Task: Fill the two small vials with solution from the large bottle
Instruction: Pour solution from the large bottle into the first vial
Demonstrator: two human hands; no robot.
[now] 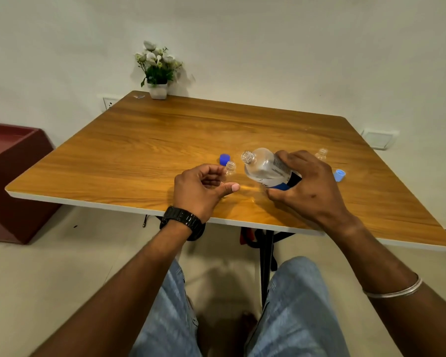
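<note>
Clear plastic, the bottle [267, 167] is lying tilted in the right hand [308, 185], whose fingers are curling round its labelled lower half; its uncapped mouth is pointing left toward a vial [229, 168]. That vial is standing on the wooden bench [165, 140], the left hand [200, 188] gripping it with curled fingers, thumb stretching right. A blue cap [224, 158] is sitting just beyond it. Far right, a second vial [321, 153] is standing near a pale blue cap [339, 174].
</note>
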